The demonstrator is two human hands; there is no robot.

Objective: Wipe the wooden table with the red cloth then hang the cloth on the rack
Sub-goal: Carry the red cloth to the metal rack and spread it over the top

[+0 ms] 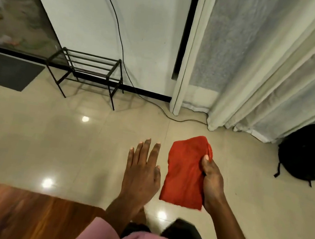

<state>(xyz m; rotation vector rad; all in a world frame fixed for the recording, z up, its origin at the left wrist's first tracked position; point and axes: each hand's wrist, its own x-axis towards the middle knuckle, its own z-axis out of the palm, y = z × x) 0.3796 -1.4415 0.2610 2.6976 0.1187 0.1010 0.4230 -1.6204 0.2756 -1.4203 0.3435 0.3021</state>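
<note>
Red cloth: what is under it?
The right hand holds the cloth up, thumb on top. Around its edges only pale floor shows below. The hand's other fingers are hidden beneath the cloth, as is the floor straight under it.

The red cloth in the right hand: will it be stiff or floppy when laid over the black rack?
Probably floppy: the red cloth is folded and creases where the right hand grips it. Likely light, since one hand's grip at its edge holds it. On the thin bars of the rack it should drape, but might slide if hung unevenly.
</note>
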